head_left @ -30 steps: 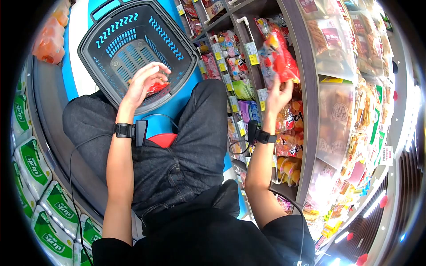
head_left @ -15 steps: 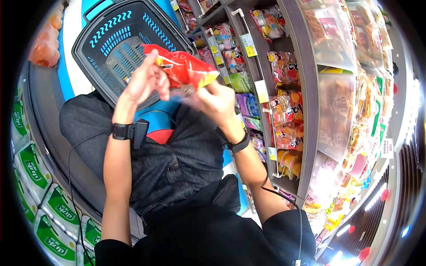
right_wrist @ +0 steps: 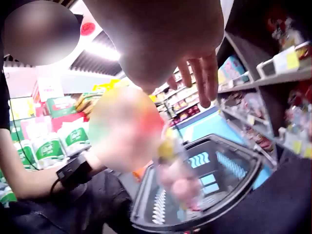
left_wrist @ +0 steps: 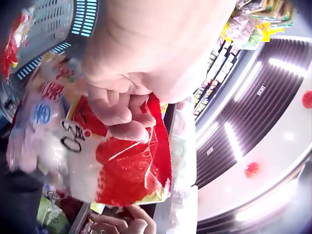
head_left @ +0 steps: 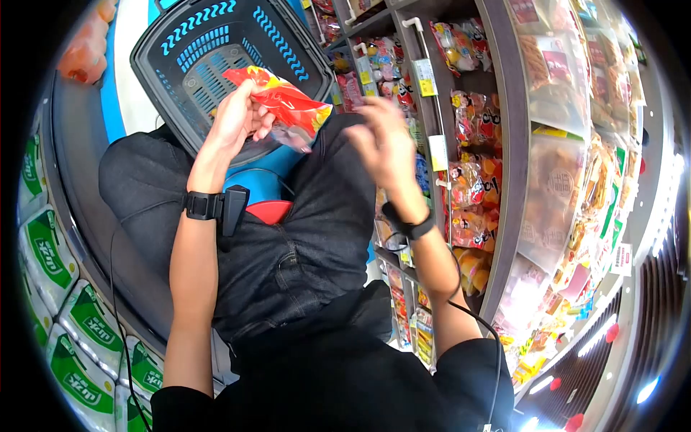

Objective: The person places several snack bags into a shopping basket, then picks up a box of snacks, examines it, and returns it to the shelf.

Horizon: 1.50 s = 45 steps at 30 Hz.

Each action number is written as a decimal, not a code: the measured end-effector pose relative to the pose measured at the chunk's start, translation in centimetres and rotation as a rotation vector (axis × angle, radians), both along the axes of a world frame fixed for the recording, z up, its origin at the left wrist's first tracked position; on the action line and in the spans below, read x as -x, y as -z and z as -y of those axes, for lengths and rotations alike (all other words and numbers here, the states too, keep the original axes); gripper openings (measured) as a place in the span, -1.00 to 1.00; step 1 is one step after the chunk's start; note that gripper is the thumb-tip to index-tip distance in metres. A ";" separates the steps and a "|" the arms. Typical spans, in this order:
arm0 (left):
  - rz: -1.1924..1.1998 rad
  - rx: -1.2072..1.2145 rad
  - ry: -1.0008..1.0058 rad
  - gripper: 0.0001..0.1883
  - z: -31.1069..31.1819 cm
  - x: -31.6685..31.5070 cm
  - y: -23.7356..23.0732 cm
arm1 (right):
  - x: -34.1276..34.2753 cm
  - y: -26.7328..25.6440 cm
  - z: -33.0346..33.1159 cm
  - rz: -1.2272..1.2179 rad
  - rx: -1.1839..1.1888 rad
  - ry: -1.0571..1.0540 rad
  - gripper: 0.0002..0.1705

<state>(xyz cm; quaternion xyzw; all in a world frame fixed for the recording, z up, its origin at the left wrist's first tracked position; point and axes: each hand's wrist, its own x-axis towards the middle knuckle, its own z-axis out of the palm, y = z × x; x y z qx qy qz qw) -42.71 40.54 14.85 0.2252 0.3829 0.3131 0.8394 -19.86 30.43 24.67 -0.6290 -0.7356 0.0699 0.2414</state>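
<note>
A snack bag [head_left: 288, 106], red across its top with a clear section of pale pieces, hangs from my left hand [head_left: 234, 121]. In the left wrist view, curled fingers [left_wrist: 119, 109] grip the bag's red end, and its see-through part [left_wrist: 46, 141] spreads to the left. The bag is over the near side of a dark shopping basket [head_left: 162, 108] beyond my knees. My right hand [head_left: 389, 140] is off the bag, to its right near the shelves, slightly blurred, its fingers [right_wrist: 207, 80] extended with nothing held.
Shelves on the right hold several bagged snacks [head_left: 466, 183] behind white price-tag rails [head_left: 425, 75]. Clear pouches [head_left: 551, 176] hang farther right. Green-and-white packs [head_left: 90, 324] line the left side. Another red packet [left_wrist: 10, 56] lies inside the basket.
The right hand took the red bag off the shelf and brought it over to the left hand. It has since let go and moved back right, while the left hand holds the bag.
</note>
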 end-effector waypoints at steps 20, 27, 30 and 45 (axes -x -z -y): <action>-0.138 -0.040 -0.449 -0.64 -1.1 2.2 2.9 | -26.3 1.4 0.7 -1.017 -0.185 1.250 -0.47; -0.143 -0.058 -0.427 -0.60 -1.7 3.0 3.8 | -29.8 3.4 -0.4 -1.104 -0.162 1.239 -0.77; -0.127 -0.043 -0.435 -0.59 -2.0 3.3 4.2 | -31.4 5.5 -1.1 -0.969 -0.132 1.261 -0.77; -0.381 0.407 -0.049 -0.36 -1.7 3.2 16.6 | -8.4 4.0 -2.1 -0.376 -0.663 0.507 -0.78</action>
